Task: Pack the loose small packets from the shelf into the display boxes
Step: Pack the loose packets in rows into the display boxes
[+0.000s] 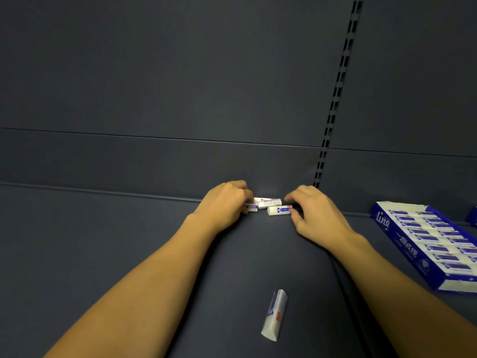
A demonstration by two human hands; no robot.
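Observation:
Several small white and blue packets lie at the back of the dark shelf. My left hand curls round one packet at the left of the group. My right hand pinches the right end of another packet. A third packet lies between them, nearer the back wall. One more loose packet lies near the front, between my forearms. The blue display box at the right holds rows of the same packets.
The dark shelf back panel rises right behind the packets. A slotted upright runs down it at the right. The corner of another blue box shows at the far right edge.

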